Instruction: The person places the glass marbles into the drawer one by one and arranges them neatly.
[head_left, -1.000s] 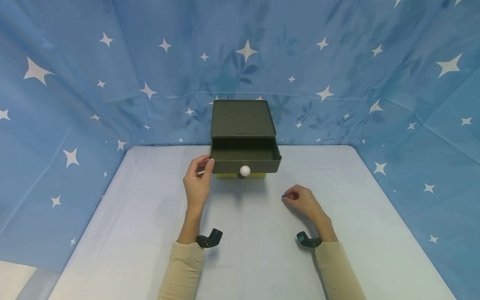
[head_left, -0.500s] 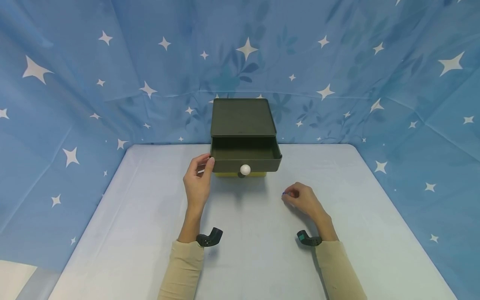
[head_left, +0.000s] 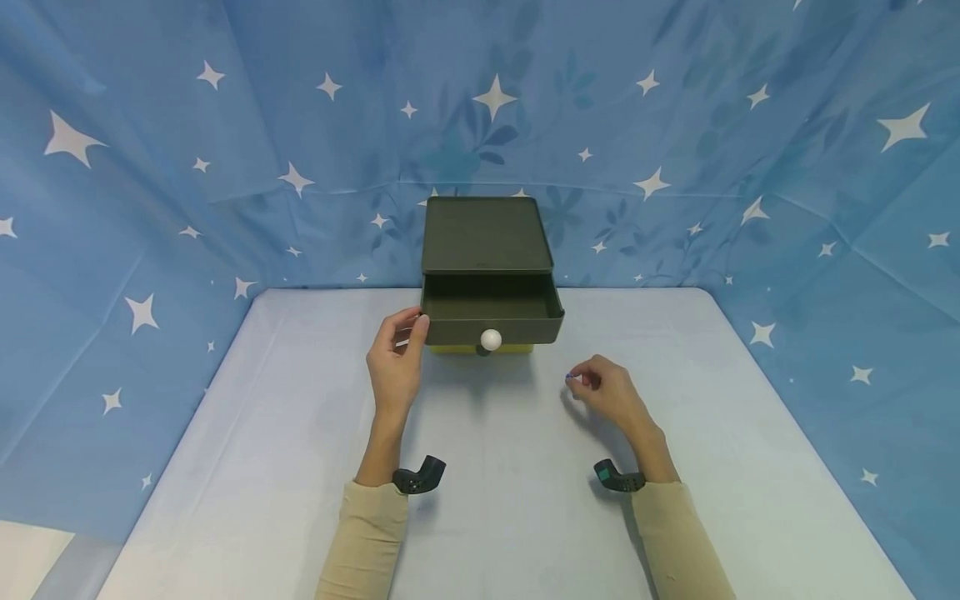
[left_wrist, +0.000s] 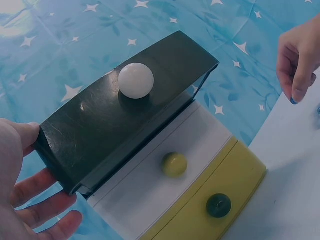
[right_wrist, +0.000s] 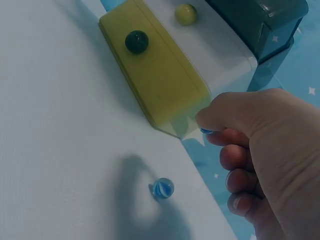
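A small three-tier drawer cabinet has its top dark green drawer point(head_left: 492, 331) pulled out, with a white round knob point(head_left: 491, 340) on the front. My left hand point(head_left: 395, 367) grips that drawer's left front corner, thumb on the front and fingers along the side. Front right of the cabinet, my right hand point(head_left: 611, 396) is raised over the table, pinching a small blue marble point(right_wrist: 206, 131) between thumb and index finger; most of it is hidden by the fingertips. Below that hand, a clear glass marble point(right_wrist: 163, 188) with blue swirls lies on the white table.
Under the top drawer, the white middle drawer point(left_wrist: 145, 185) with a yellow knob point(left_wrist: 174, 165) and the yellow bottom drawer point(left_wrist: 240, 175) with a green knob point(left_wrist: 219, 205) are closed. A blue star-patterned curtain point(head_left: 300, 125) surrounds the white table point(head_left: 487, 500) at the back and sides.
My right hand has lifted a little off the table with the pinched marble, and its shadow has separated from the fingers. The left hand and the drawer stay where they were.
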